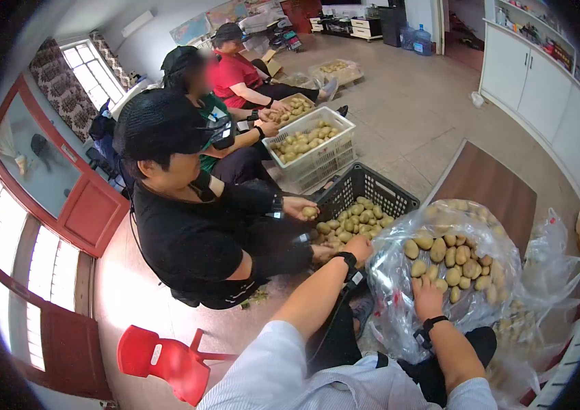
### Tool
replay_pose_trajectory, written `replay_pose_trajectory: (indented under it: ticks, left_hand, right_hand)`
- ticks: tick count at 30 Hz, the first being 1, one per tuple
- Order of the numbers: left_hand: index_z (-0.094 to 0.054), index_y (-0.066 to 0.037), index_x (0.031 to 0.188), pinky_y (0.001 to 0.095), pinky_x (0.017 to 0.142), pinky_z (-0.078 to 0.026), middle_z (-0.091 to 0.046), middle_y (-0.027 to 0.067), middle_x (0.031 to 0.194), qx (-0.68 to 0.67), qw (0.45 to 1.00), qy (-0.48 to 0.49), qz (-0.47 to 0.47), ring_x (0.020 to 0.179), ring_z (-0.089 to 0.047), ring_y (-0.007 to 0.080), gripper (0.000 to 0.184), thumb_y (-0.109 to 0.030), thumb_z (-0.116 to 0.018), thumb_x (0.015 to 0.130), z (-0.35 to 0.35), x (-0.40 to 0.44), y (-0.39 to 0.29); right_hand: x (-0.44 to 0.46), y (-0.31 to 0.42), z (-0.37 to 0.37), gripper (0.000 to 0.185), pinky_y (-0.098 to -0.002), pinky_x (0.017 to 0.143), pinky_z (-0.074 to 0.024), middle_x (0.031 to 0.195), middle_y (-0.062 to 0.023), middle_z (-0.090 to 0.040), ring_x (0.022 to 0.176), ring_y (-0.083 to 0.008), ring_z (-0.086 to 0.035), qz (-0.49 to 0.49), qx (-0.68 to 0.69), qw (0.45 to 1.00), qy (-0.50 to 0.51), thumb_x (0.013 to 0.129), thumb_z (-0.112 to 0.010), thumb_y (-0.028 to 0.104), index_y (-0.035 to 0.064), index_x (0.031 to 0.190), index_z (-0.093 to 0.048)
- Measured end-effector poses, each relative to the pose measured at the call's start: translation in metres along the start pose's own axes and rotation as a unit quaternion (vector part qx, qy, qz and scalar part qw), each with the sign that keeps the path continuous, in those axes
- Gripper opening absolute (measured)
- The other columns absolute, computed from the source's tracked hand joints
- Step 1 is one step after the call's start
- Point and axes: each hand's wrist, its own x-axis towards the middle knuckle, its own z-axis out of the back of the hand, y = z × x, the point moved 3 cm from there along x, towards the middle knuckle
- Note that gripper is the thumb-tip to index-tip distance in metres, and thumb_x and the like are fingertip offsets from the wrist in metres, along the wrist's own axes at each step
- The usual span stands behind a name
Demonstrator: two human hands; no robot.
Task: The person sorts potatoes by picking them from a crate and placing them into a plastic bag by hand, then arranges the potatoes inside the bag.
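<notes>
My left hand is over the near edge of a black plastic crate with brown-green oval fruits, which look like kiwifruit, inside. Its fingers point into the crate and are mostly hidden, so I cannot see whether they hold one. My right hand reaches into a large clear plastic bag at my right. The fingers lie apart against the kiwifruit heaped in it, touching those at the near edge. A wristband or watch is on each of my wrists.
A co-worker in black sits at my left, holding a kiwifruit over the crate. Two more people sit beyond, by a white crate. A red stool is at lower left, a brown board behind the bag.
</notes>
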Motion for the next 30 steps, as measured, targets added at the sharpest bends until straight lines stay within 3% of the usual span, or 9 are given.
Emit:
replay_pose_trajectory:
  ticks: [2, 9, 14, 15, 20, 23, 25, 26, 30]
  left_hand:
    - [-0.064, 0.0, 0.084, 0.035, 0.05, -0.051, -0.063, 0.0125, 0.066, -0.027, 0.999, 0.014, 0.024, 0.051, -0.061, 0.0211, 0.023, -0.023, -0.061, 0.081, 0.006, -0.006, -0.007]
    - [-0.062, 0.002, 0.085, 0.0342, 0.046, -0.05, -0.061, 0.011, 0.066, -0.075, 0.996, 0.014, 0.041, 0.05, -0.059, 0.0185, 0.026, -0.024, -0.059, 0.084, 0.001, -0.009, -0.011]
    - [-0.063, 0.001, 0.079, 0.0337, 0.047, -0.049, -0.06, 0.0111, 0.06, -0.05, 0.999, 0.002, 0.014, 0.049, -0.059, 0.0207, 0.024, -0.022, -0.057, 0.082, 0.001, -0.008, -0.008]
    - [-0.064, 0.001, 0.076, 0.034, 0.046, -0.046, -0.059, 0.011, 0.056, -0.035, 0.999, -0.021, -0.009, 0.048, -0.058, 0.0224, 0.023, -0.02, -0.056, 0.081, -0.003, -0.005, -0.006]
    - [-0.062, 0.0, 0.08, 0.0349, 0.04, -0.045, -0.057, 0.0098, 0.057, -0.159, 0.983, 0.058, 0.073, 0.044, -0.057, 0.0202, 0.03, -0.029, -0.058, 0.086, 0.01, -0.027, -0.036]
    - [-0.059, 0.0, 0.092, 0.0342, 0.039, -0.047, -0.059, 0.0115, 0.068, -0.216, 0.97, 0.085, 0.076, 0.046, -0.058, 0.0202, 0.035, -0.035, -0.058, 0.087, 0.013, -0.027, -0.054]
    - [-0.054, -0.002, 0.114, 0.0323, 0.044, -0.051, -0.062, 0.0169, 0.097, -0.269, 0.945, 0.143, 0.115, 0.056, -0.064, 0.0213, 0.05, -0.046, -0.055, 0.09, 0.002, -0.026, -0.053]
    - [-0.054, -0.002, 0.114, 0.0323, 0.044, -0.051, -0.062, 0.0169, 0.097, -0.267, 0.946, 0.146, 0.113, 0.056, -0.064, 0.0213, 0.05, -0.046, -0.055, 0.09, 0.004, -0.028, -0.059]
    - [-0.048, -0.005, 0.126, 0.0341, 0.052, -0.054, -0.055, 0.0171, 0.115, -0.386, 0.879, 0.236, 0.152, 0.062, -0.065, 0.0225, 0.058, -0.052, -0.051, 0.091, 0.004, -0.042, -0.083]
  right_hand:
    - [0.002, 0.0, 0.001, 0.03, -0.0407, 0.065, -0.0491, 0.113, -0.0127, -0.055, 0.083, -0.0296, -0.061, 0.007, 0.02, 1.0, 0.009, 0.083, -0.053, 0.013, 0.0135, 0.112, -0.059]
    - [0.004, 0.0, 0.003, 0.028, -0.0449, 0.064, -0.0507, 0.107, -0.0173, -0.054, 0.081, -0.0324, -0.061, -0.032, 0.057, 0.99, 0.124, 0.082, -0.054, 0.009, 0.0115, 0.11, -0.057]
    - [0.007, -0.004, 0.031, 0.037, -0.0467, 0.081, -0.0478, 0.11, -0.0231, -0.051, 0.097, -0.0405, -0.055, -0.044, 0.248, 0.968, 0.015, 0.072, -0.057, 0.0, 0.0042, 0.109, -0.055]
    - [0.008, -0.01, 0.019, 0.048, -0.0456, 0.091, -0.0434, 0.119, -0.0237, -0.048, 0.108, -0.0421, -0.049, -0.077, 0.272, 0.958, 0.051, 0.074, -0.059, 0.003, 0.0031, 0.121, -0.052]
    - [0.034, -0.01, 0.024, 0.046, -0.0448, 0.092, -0.0415, 0.105, -0.0244, -0.056, 0.103, -0.0402, -0.052, -0.12, 0.365, 0.923, -0.03, 0.073, -0.058, 0.003, 0.0016, 0.119, -0.054]
    - [0.05, 0.0, 0.023, 0.034, -0.0297, 0.057, -0.0478, 0.088, -0.0097, -0.059, 0.064, -0.0175, -0.058, -0.287, 0.63, 0.713, 0.112, 0.09, -0.052, 0.023, 0.0, 0.115, -0.054]
    - [0.064, 0.016, 0.036, 0.032, -0.0271, 0.048, -0.0429, 0.083, -0.0075, -0.059, 0.055, -0.014, -0.054, -0.275, 0.669, 0.682, 0.11, 0.093, -0.049, 0.026, 0.001, 0.111, -0.055]
    - [0.067, 0.024, 0.04, 0.031, -0.0246, 0.04, -0.0381, 0.078, -0.0052, -0.059, 0.047, -0.0104, -0.049, -0.259, 0.707, 0.649, 0.113, 0.096, -0.046, 0.029, 0.0021, 0.108, -0.055]
    - [0.081, 0.037, 0.031, 0.036, -0.0248, 0.042, -0.0377, 0.076, -0.0053, -0.056, 0.047, -0.0097, -0.048, -0.184, 0.661, 0.724, 0.071, 0.1, -0.041, 0.035, 0.0016, 0.106, -0.054]
